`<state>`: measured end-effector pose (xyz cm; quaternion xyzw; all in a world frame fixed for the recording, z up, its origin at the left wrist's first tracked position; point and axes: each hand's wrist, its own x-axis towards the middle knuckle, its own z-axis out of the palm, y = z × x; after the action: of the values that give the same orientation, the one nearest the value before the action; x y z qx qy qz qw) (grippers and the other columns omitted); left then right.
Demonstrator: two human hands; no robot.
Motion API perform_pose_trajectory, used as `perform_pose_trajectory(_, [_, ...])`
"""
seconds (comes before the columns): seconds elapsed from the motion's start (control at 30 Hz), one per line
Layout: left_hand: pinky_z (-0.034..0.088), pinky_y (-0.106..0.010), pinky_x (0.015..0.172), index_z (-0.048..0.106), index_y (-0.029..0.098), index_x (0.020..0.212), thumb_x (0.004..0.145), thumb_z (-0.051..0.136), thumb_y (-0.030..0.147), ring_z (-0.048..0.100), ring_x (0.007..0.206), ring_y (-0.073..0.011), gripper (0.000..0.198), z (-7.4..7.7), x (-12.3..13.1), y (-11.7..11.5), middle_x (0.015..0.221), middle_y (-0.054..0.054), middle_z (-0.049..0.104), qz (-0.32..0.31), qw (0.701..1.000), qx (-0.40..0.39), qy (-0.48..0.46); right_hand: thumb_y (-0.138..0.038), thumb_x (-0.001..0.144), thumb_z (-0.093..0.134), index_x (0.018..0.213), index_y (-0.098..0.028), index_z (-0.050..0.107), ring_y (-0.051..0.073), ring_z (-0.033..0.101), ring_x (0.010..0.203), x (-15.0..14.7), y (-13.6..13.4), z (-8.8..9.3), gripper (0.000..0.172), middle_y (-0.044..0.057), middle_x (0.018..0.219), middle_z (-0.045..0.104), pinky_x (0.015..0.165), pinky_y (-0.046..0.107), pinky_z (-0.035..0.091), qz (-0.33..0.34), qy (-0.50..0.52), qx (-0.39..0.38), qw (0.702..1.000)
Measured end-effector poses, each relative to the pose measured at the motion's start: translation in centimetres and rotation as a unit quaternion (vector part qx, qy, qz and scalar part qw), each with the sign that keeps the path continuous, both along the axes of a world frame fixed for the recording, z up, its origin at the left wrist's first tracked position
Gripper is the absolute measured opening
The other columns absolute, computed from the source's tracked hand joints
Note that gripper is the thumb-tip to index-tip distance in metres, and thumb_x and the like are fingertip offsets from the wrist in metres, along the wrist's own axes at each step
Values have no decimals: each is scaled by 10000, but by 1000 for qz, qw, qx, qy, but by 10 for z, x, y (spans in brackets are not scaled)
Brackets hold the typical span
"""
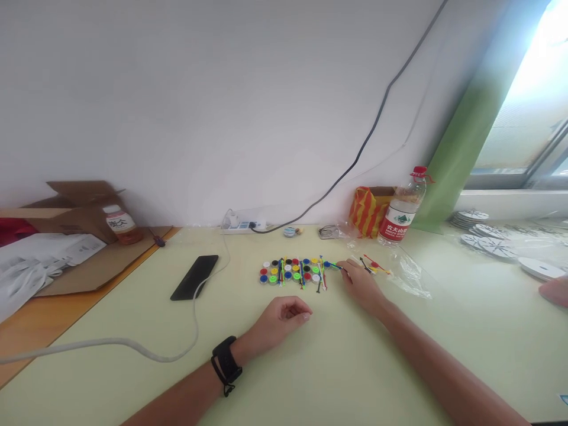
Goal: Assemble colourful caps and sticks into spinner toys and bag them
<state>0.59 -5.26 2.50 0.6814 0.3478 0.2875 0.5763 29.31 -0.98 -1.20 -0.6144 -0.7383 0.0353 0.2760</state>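
Note:
Rows of small coloured round caps [293, 270] lie on the pale yellow table [337, 367], with thin coloured sticks [322, 278] laid across them. My right hand [360, 284] reaches to the right end of the rows, fingers pinched on a thin green stick [336, 266]. My left hand [281, 319], a black watch on its wrist, rests on the table in front of the caps with fingers curled loosely and nothing in them. More sticks lie on a clear plastic bag [399, 273] just right of my right hand.
A black phone [194, 277] with a white cable lies to the left. At the back stand a power strip [243, 225], a water bottle [402, 208], an orange bag [367, 212] and a small drink bottle [119, 225] beside cardboard. White discs [488, 236] lie far right, where another person's hand [554, 291] shows.

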Motion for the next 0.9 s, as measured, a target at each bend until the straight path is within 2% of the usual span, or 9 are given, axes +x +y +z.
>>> perform_pose_trajectory(0.23, [485, -292, 788, 732, 157, 874, 822, 764, 426, 631, 853, -183, 275, 0, 0, 0, 898, -64, 718, 1, 1000, -1, -2, -113, 888, 452, 1030, -224, 644, 196, 629, 832, 2, -5, 9, 263, 54, 1023, 689, 618, 278, 329, -50, -74, -13, 996])
perform_pose_trajectory(0.47, [491, -294, 799, 737, 166, 891, 843, 745, 429, 632, 874, -187, 267, 2, -1, -1, 917, -64, 720, -6, 1000, 10, 6, -132, 864, 460, 788, -217, 575, 194, 594, 770, 9, -14, 28, 162, 35, 838, 672, 618, 281, 300, -56, -82, 6, 995])
perform_pose_trajectory(0.73, [492, -302, 797, 730, 167, 927, 848, 738, 387, 625, 863, -184, 234, -1, -1, -1, 925, -63, 712, -4, 1000, 23, 21, -106, 808, 424, 654, -213, 491, 167, 561, 678, 1, -24, 38, 199, 8, 692, 619, 642, 263, 352, 61, -42, -49, 996])
perform_pose_trajectory(0.83, [494, -301, 794, 722, 175, 995, 838, 738, 325, 606, 861, -181, 218, -4, -2, -2, 962, -64, 687, 7, 998, 60, 36, -95, 776, 426, 650, -215, 496, 163, 548, 664, -9, -31, 45, 188, 1, 683, 615, 650, 261, 368, 106, -28, -68, 992])
perform_pose_trajectory(0.9, [500, -304, 816, 714, 194, 1072, 822, 747, 295, 599, 932, -197, 271, -5, -2, -4, 1056, -76, 656, 15, 994, 96, 44, -90, 767, 428, 668, -218, 517, 164, 560, 679, -18, -38, 50, 185, 3, 708, 632, 671, 261, 393, 144, -2, -86, 986])
